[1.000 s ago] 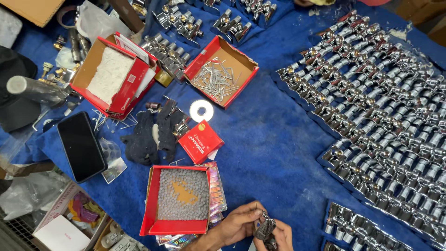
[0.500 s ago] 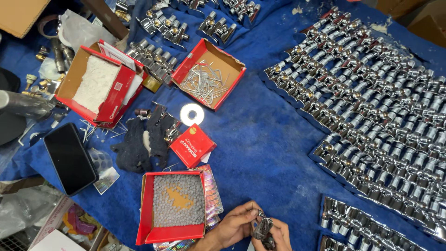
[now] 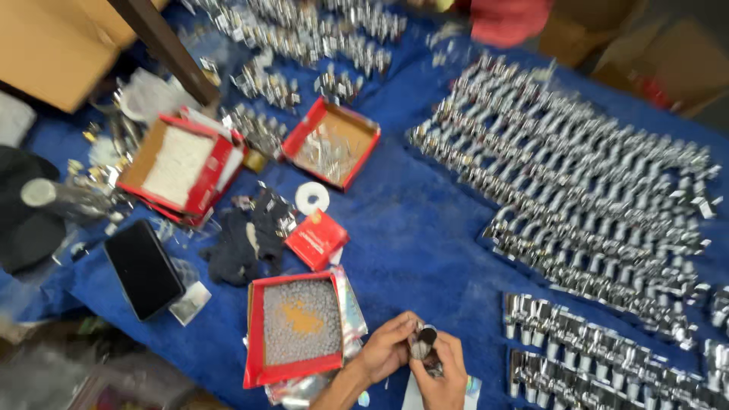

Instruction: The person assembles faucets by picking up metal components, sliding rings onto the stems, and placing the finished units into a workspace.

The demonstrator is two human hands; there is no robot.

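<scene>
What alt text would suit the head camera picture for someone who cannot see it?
Two bare hands, left hand and right hand, together hold a small shiny metal fitting over a blue cloth. Beside them sits a red box of small grey beads; rows of chrome fittings fill the right side.

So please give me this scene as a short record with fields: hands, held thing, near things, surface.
left hand: grips a small shiny metal part from the left
right hand: holds the same part from below and right
nearest box: red tray of small grey pieces, with an orange patch, left of the hands
other boxes: red box with white filling; red box of metal bits
right side: rows of chrome fittings
also: black phone, white tape roll
surface: blue cloth
</scene>
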